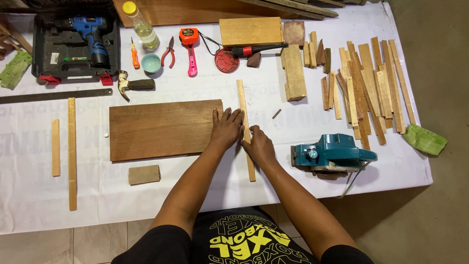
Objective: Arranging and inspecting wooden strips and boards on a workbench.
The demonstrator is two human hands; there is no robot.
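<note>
A long thin wooden strip [243, 100] lies lengthwise on the white table, just right of a dark brown board [161, 129]. My left hand [225, 128] lies flat with fingers spread, touching the board's right edge and the strip's left side. My right hand [259, 145] presses on the strip from the right, its fingers curled against the wood. Both hands meet at the strip's middle; its lower end [251, 175] sticks out toward me.
A teal electric planer [334, 154] sits right of my right hand. Several wood slats [364, 83] lie at far right, wood blocks [294, 71] behind. A hammer [134, 85], pliers [169, 51], tape measure [188, 36], drill case [75, 44], sanding block [144, 174], long strips [72, 151] at left.
</note>
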